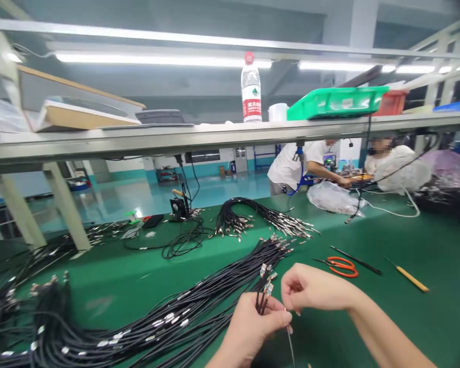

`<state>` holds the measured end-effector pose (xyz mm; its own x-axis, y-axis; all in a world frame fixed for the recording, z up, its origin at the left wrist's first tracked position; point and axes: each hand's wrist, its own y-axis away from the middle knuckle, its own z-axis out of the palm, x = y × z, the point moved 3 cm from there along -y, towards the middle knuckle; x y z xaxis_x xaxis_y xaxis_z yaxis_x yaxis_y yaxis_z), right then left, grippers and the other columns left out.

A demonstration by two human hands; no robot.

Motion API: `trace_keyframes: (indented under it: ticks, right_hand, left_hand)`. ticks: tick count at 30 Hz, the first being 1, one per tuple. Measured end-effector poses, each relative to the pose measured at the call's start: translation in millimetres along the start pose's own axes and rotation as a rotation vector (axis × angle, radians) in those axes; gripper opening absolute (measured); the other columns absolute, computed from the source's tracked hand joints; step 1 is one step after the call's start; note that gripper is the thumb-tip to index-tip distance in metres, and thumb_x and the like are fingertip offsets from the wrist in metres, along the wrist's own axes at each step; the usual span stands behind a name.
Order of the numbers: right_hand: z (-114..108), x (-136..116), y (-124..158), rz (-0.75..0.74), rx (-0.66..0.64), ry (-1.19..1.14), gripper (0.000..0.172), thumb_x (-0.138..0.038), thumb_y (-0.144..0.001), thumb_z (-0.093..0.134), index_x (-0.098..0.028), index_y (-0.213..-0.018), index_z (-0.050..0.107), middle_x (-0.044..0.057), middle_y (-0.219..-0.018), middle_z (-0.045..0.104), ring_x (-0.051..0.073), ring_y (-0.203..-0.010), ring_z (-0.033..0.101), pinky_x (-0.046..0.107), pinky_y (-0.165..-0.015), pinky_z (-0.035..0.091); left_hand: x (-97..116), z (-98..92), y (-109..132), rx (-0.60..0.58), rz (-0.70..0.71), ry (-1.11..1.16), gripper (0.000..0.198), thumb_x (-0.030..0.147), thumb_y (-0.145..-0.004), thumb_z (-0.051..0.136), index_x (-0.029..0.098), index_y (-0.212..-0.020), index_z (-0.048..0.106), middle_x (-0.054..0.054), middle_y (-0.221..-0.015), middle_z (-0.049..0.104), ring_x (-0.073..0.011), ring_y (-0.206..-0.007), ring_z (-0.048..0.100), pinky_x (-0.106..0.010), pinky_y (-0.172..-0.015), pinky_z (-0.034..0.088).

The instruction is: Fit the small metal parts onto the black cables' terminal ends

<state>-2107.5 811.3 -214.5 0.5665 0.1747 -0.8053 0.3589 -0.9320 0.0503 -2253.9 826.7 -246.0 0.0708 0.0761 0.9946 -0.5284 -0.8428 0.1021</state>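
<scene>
My left hand (255, 324) is closed around several black cables (259, 301), whose metal connector ends (267, 287) stick up above the fingers. Between its thumb and fingertips runs a thin grey cable (290, 342), hanging down toward the lower edge. Just right of it, my right hand (310, 291) is pinched at the tip of that thin cable; whatever small part sits in the pinch is hidden. A long bundle of black cables (199, 301) with white labels lies left of my hands on the green table (111, 291).
Right of my hands lie orange-handled scissors (342, 267), a dark pen-like tool (356, 259) and a yellow-handled pick (412, 278). Behind sits a curved cable bundle (253, 207). A shelf (214, 134) crosses overhead, carrying a water bottle (252, 92) and a green tray (335, 102). Two people work beyond.
</scene>
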Motion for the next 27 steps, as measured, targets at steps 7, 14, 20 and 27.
trace_keyframes:
  ticks: [7, 14, 20, 27]
  right_hand:
    - [3.8, 23.0, 0.7, -0.064, 0.058, -0.294, 0.018, -0.026, -0.078, 0.052, -0.013, -0.067, 0.056, -0.001, -0.060, 0.056, 0.011, -0.058, 0.049, 0.021, -0.057, 0.036]
    - [7.2, 28.3, -5.8, -0.052, 0.063, -0.287, 0.020, -0.025, -0.079, 0.050, -0.014, -0.064, 0.056, -0.001, -0.059, 0.055, 0.011, -0.057, 0.048, 0.021, -0.056, 0.035]
    - [8.1, 29.0, -8.7, -0.067, 0.063, -0.406, 0.019, -0.025, -0.077, 0.051, -0.014, -0.063, 0.056, -0.001, -0.057, 0.054, 0.011, -0.056, 0.048, 0.022, -0.057, 0.037]
    - [7.4, 21.2, -9.7, -0.192, 0.118, -0.396, 0.014, -0.028, -0.079, 0.053, -0.015, -0.074, 0.057, 0.000, -0.072, 0.056, 0.013, -0.068, 0.049, 0.024, -0.064, 0.040]
  left_hand:
    - [-0.2, -1.6, -0.6, -0.014, -0.106, 0.091, 0.019, 0.029, -0.058, 0.066, 0.012, -0.063, 0.058, 0.000, -0.052, 0.054, -0.0058, -0.041, 0.031, -0.021, -0.043, 0.017]
    - [-9.4, -3.5, -9.5, -0.124, -0.146, 0.109, 0.023, 0.033, -0.065, 0.065, 0.011, -0.068, 0.058, -0.001, -0.059, 0.053, -0.0051, -0.045, 0.029, -0.021, -0.045, 0.015]
    - [-12.2, -4.6, -11.9, -0.138, -0.145, 0.136, 0.023, 0.031, -0.067, 0.065, 0.011, -0.074, 0.056, -0.001, -0.061, 0.052, -0.0043, -0.046, 0.027, -0.021, -0.046, 0.014]
    - [-8.4, 0.0, -7.6, -0.167, -0.129, 0.224, 0.020, 0.029, -0.069, 0.062, 0.014, -0.073, 0.050, 0.003, -0.058, 0.043, -0.0035, -0.044, 0.020, -0.021, -0.045, 0.010]
